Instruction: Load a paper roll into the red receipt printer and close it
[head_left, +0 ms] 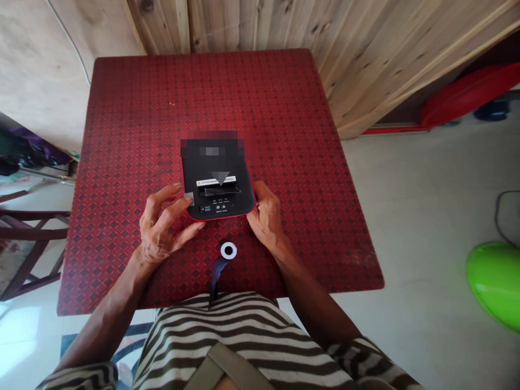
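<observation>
A flat black device (215, 168) with rounded corners and a red rim lies before me, its top end pixelated. Across its face run a white warning label (205, 182), a slot with a glossy dark strip (221, 191) in it, and small printed icons. My left hand (164, 225) is at the lower left corner, index fingertip on a small grey patch (189, 199) at the edge and thumb by the near rim. The fingers of my right hand (266, 211) curl around the lower right corner, partly hidden. Nearer me is a small roll (228, 250) with a white ring-shaped end and a loose dark strip.
The red patterned tabletop (284, 108) carries the device and roll. Wood planks (252, 24) rise behind its far edge. A wooden chair (32, 233) stands at the left. On the floor to the right are a bright green object (495, 281) and a red one (471, 95).
</observation>
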Demonstrator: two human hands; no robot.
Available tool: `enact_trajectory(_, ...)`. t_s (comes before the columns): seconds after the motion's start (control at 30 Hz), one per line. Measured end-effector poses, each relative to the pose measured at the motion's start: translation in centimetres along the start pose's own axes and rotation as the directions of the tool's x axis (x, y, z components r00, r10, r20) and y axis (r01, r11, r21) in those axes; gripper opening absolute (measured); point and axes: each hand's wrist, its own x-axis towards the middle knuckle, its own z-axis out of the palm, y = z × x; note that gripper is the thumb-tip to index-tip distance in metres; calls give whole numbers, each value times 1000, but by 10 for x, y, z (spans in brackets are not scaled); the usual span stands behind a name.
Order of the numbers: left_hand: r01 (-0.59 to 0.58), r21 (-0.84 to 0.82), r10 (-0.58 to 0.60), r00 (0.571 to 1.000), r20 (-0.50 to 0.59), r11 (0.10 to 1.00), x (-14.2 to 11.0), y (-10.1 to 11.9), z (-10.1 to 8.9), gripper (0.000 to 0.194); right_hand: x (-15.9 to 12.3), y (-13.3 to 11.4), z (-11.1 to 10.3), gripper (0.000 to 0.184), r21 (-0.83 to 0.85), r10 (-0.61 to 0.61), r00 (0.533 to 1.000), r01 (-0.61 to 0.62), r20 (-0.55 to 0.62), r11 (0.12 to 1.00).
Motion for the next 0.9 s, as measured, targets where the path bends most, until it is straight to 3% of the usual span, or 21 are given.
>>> enact_trajectory(0.2,88,-54,-87,996,20,995,1,1,1,55,-1,1,-1,18,-21,-13,1000,13,2,1000)
enact_trajectory(0.53,121,-125,-116,992,51,985,1,1,3,50,-3,-1,0,22,3,-46,999,46,-24,999)
enact_trajectory(0.67,107,-70,-104,993,49,992,1,2,3,45,2,-10,-15,17,-31,-40,996,38,-75,999)
enact_trajectory(0.77,57,-86,-56,998,14,995,1,3,4,47,21,-31,-33,16,-106,-159,973,143,-165,984)
enact_trajectory(0.83,29,-98,-29,1000,0,995,1,4,4,51,41,-51,-40,17,-164,-285,958,276,-32,947)
enact_trajectory(0.9,18,-90,-18,1000,6,996,0,5,4,53,64,-71,-37,18,-238,-333,907,393,257,888)
